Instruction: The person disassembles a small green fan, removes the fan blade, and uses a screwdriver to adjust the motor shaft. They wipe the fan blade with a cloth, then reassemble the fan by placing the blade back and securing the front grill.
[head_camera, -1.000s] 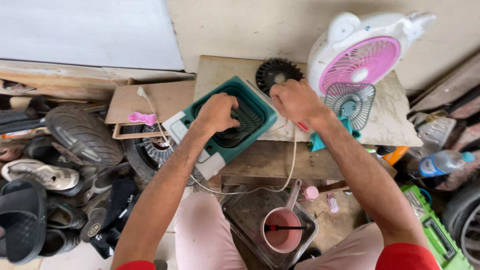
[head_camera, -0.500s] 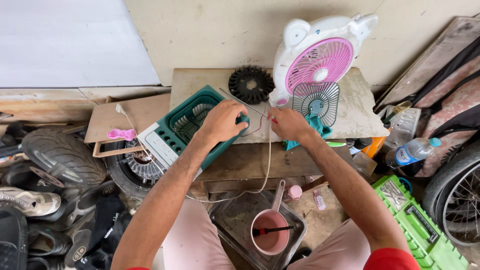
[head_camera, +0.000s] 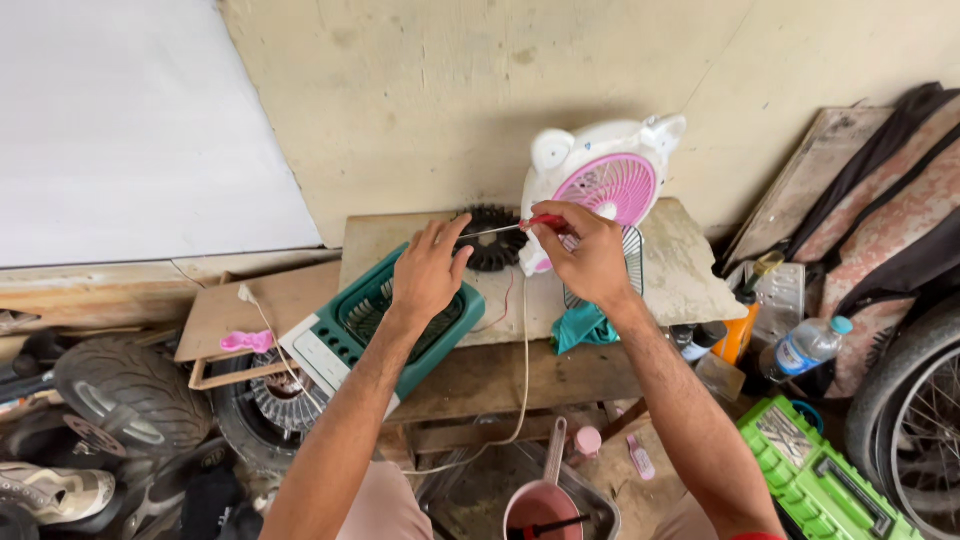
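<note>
R hand grips red-handled metal screwdriver w/ fingers.

Single head-worn view: looks steeply down and forward from close above, facing the low wooden bench and wall.

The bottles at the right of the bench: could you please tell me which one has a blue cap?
It is the clear plastic bottle lying tilted farthest right, beside the bicycle wheel. The orange bottle nearer the bench stands upright, its cap not blue.
</note>
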